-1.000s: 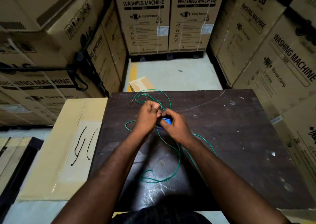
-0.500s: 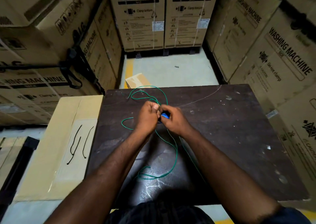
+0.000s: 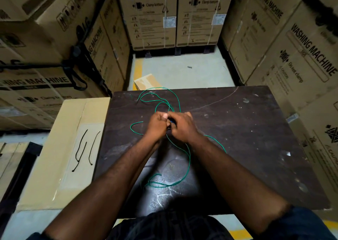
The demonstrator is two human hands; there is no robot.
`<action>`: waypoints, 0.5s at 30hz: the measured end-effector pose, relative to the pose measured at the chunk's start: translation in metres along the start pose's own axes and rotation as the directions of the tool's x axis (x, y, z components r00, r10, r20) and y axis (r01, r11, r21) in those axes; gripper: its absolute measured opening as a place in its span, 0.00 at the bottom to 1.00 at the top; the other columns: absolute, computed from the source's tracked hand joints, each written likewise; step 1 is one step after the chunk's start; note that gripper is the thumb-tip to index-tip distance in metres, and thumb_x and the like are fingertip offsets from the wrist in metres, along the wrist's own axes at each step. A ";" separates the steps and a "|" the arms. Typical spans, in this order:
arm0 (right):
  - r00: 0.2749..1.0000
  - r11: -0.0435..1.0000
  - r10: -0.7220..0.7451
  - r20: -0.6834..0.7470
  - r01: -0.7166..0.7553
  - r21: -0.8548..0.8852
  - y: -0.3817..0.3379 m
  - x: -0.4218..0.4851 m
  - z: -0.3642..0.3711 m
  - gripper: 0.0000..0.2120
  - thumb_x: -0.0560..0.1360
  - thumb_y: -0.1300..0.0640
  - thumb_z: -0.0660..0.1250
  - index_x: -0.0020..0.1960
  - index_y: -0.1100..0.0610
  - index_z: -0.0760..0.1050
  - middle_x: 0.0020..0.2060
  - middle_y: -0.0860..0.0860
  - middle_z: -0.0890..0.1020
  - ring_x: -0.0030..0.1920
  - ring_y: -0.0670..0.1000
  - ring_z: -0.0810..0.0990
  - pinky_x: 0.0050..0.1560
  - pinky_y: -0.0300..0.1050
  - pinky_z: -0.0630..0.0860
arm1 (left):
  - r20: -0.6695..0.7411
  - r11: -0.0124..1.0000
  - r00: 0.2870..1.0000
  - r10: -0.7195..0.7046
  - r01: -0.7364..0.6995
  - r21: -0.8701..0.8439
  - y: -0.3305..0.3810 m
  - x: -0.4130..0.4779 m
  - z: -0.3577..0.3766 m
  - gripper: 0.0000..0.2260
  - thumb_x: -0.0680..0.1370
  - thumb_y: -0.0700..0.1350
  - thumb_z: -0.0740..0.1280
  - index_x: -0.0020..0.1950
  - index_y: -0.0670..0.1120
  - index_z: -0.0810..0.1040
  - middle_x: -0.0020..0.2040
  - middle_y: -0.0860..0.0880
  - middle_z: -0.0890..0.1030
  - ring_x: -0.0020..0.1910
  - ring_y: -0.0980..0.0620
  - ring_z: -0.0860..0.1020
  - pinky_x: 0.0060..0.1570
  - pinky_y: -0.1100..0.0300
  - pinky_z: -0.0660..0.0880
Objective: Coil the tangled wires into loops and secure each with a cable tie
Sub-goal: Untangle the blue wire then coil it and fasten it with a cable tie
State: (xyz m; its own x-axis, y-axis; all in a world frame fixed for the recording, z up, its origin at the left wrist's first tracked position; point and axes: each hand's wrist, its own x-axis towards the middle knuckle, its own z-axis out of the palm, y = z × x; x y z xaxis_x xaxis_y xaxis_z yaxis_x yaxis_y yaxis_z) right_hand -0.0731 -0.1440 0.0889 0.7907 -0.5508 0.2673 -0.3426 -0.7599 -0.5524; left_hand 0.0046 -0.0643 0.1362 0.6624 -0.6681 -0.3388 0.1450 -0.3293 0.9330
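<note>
1. Locate the green wire (image 3: 189, 159). It lies loose on the dark table (image 3: 247, 139). Open loops sit beyond your hands near the far edge, and one loop lies left of your left hand. A long run comes back toward you and ends in a flat loop near the near edge.
2. Note that the strands converge between your hands at mid-table. One further strand emerges beside your right forearm and runs off to the right.
3. Observe the blue item (image 3: 172, 124). Only a small part shows in the gap between your hands, so its kind cannot be determined.
4. Check your left hand (image 3: 157, 127). The fingers are curled tight with the thumb on top, gripping the green wire where it enters the hand.
5. Check your right hand (image 3: 183, 128). The fingers are curled round the blue item, and the knuckles touch your left hand.
6. Find the black cable ties (image 3: 81, 150). They lie on a flattened cardboard box (image 3: 54, 175) that abuts the table's left edge, well apart from your hands.
7. Note the surroundings. Cartons marked WASHING MACHINE (image 3: 151, 16) stand on three sides. A small carton (image 3: 146, 80) lies on the floor just beyond the table's far edge.
</note>
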 end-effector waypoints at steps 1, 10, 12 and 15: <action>1.000 1.000 -0.003 0.015 0.004 -0.030 0.002 -0.002 0.003 0.11 0.65 0.56 0.58 0.47 0.50 0.73 0.40 0.49 0.82 0.45 0.53 0.78 0.45 0.47 0.66 | 0.011 0.998 0.999 -0.046 0.047 -0.051 -0.001 -0.001 0.000 0.16 0.83 0.37 0.53 0.36 0.45 0.66 0.25 0.49 0.70 0.14 0.62 0.64 0.17 0.73 0.59; 0.987 0.986 0.135 0.082 -0.126 -0.109 -0.007 0.001 0.018 0.08 0.67 0.57 0.64 0.45 0.49 0.69 0.40 0.51 0.82 0.49 0.56 0.79 0.44 0.48 0.65 | 0.112 0.971 0.976 -0.184 0.198 -0.132 -0.008 0.003 -0.009 0.17 0.84 0.40 0.51 0.36 0.46 0.68 0.16 0.54 0.67 0.14 0.62 0.59 0.16 0.73 0.54; 0.980 0.981 0.185 0.077 -0.179 -0.077 -0.012 0.006 0.015 0.09 0.66 0.58 0.64 0.45 0.51 0.69 0.39 0.52 0.82 0.49 0.58 0.79 0.44 0.48 0.67 | 0.118 0.962 0.975 -0.187 0.206 -0.177 -0.003 0.004 -0.013 0.17 0.84 0.40 0.50 0.37 0.46 0.68 0.17 0.54 0.66 0.14 0.62 0.59 0.17 0.74 0.54; 0.975 0.977 0.207 0.086 -0.201 -0.078 -0.018 0.009 0.013 0.09 0.65 0.58 0.64 0.42 0.50 0.68 0.38 0.51 0.82 0.48 0.58 0.79 0.44 0.48 0.67 | 0.145 0.918 0.958 -0.248 0.280 -0.281 -0.003 0.008 -0.015 0.17 0.84 0.39 0.48 0.37 0.46 0.67 0.18 0.55 0.65 0.14 0.62 0.58 0.16 0.73 0.53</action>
State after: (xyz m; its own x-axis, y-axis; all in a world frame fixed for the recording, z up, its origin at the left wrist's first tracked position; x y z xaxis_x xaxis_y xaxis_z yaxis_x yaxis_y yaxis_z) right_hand -0.0535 -0.1313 0.0909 0.7433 -0.6643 0.0780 -0.5326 -0.6584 -0.5318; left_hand 0.0210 -0.0585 0.1325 0.4922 -0.6549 -0.5734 0.5254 -0.3017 0.7955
